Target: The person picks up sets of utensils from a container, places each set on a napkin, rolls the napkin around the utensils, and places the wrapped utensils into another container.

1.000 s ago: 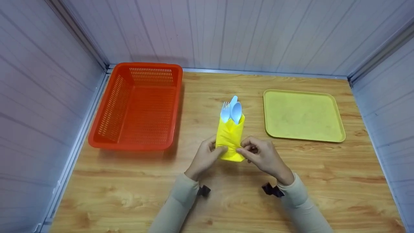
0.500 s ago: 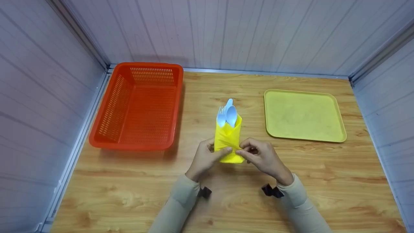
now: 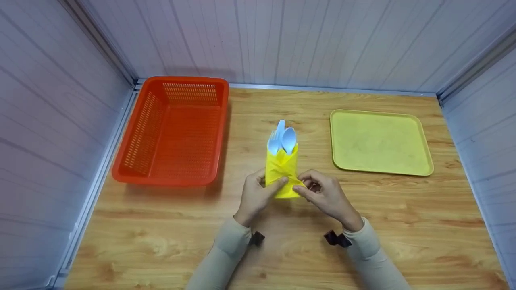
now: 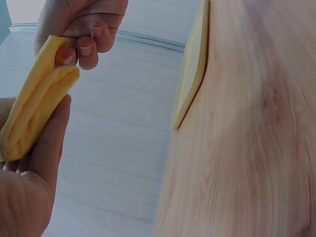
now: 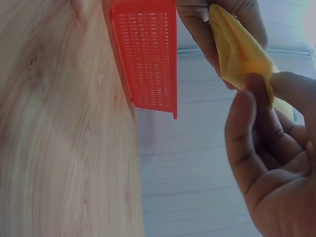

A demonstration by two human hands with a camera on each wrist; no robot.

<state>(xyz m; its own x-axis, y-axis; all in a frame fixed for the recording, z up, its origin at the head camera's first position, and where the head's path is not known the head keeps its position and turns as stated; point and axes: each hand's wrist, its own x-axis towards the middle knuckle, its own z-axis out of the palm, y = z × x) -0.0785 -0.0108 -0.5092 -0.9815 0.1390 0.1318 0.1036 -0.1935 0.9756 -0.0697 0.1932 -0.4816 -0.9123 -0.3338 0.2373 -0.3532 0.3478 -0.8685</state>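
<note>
A folded yellow napkin (image 3: 279, 168) is held up over the table, wrapped round light-blue plastic cutlery. A fork (image 3: 273, 144), a spoon (image 3: 288, 140) and, behind them, a third piece with a rounded end (image 3: 281, 125) stick out of its top; their lower parts are hidden inside. My left hand (image 3: 258, 194) grips the napkin from the left, thumb across its front. At the lower right edge, my right hand (image 3: 325, 194) pinches a corner of the cloth between thumb and fingers. The left wrist view shows the napkin's folded layers (image 4: 37, 106) end-on.
On the left of the wooden table (image 3: 282, 257) stands a red plastic basket (image 3: 219, 133) with slotted walls. A flat yellow tray (image 3: 381, 141) lies at the right. Pale panelled walls (image 3: 258, 44) enclose the back and both sides.
The napkin with its cutlery has shifted slightly left. My right hand has drawn the pinched corner outward to the right, and my left thumb has slid a little up the front.
</note>
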